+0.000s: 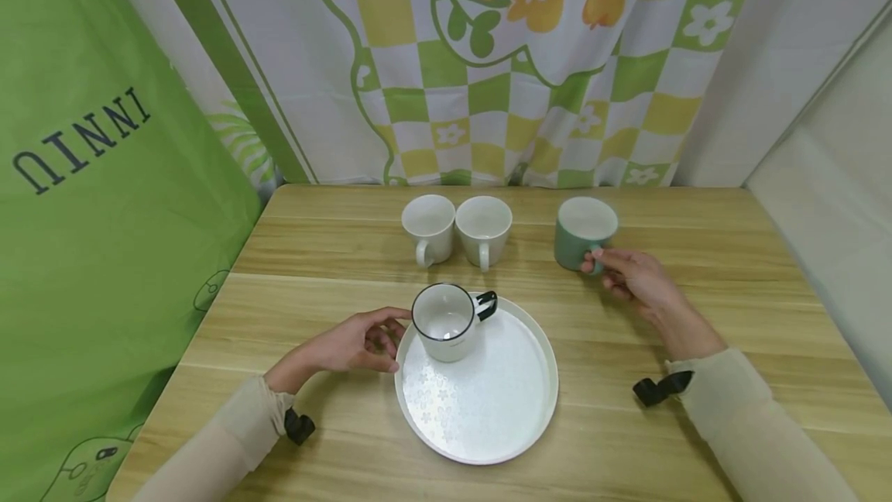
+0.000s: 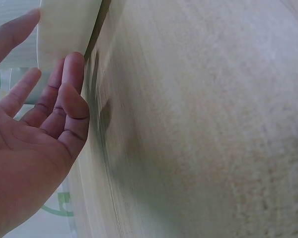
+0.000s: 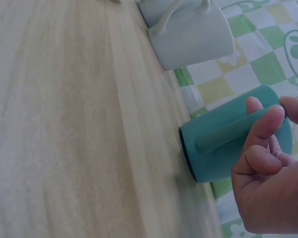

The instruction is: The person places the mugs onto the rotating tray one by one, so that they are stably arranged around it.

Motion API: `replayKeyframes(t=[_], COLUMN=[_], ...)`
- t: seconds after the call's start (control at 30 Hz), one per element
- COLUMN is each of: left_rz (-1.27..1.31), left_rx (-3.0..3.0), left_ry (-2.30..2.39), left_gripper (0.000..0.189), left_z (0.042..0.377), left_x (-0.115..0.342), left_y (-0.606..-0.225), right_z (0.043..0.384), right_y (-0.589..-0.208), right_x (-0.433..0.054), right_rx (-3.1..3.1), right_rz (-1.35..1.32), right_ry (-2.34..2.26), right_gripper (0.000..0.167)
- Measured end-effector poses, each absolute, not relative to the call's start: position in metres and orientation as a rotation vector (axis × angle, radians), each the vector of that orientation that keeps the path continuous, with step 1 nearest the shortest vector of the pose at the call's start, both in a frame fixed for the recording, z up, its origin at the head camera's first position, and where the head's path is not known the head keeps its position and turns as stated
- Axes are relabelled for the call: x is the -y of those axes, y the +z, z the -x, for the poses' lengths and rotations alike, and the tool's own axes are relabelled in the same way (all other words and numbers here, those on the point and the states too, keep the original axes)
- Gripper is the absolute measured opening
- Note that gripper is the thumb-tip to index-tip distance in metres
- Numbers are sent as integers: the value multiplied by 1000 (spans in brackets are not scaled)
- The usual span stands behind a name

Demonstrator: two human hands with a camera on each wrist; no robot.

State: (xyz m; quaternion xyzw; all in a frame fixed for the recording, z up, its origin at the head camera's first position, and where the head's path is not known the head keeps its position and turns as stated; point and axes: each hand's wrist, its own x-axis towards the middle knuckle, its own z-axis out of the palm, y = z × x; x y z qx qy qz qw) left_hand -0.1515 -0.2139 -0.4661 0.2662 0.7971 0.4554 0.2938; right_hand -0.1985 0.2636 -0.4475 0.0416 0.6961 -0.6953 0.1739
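Observation:
Upright at the back right of the table, a teal mug (image 1: 570, 246) has its handle pinched by the thumb and fingers of my right hand (image 1: 646, 283). The right wrist view shows fingers curled round that handle (image 3: 228, 133). My left hand (image 1: 351, 343) is at the left edge of a round white tray (image 1: 502, 401), its fingers loosely bent at the tray's side wall (image 2: 64, 37). On the tray's far left part stands a white mug (image 1: 453, 348) with a black rim, its black handle (image 1: 486, 305) pointing right. My left index fingertip comes right up to this mug.
Two white mugs, one on the left (image 1: 433, 242) and one beside it (image 1: 481, 237), stand close together behind the tray, handles facing me. A patterned curtain (image 1: 432, 122) hangs at the wooden table's (image 1: 334, 254) far edge. Green fabric (image 1: 104, 254) hangs on the left.

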Motion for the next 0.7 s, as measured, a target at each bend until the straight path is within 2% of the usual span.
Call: replayKeyframes(t=[0.7], left_rz=[-702], left_rx=[-2114], left_ry=[1217], left_gripper=[76], left_z=[152], left_x=[215], left_y=[-468], right_z=[202], right_y=[-445], right_x=[-265], right_rx=[-1907], right_rz=[-111], right_ry=[-1933], right_gripper=[20])
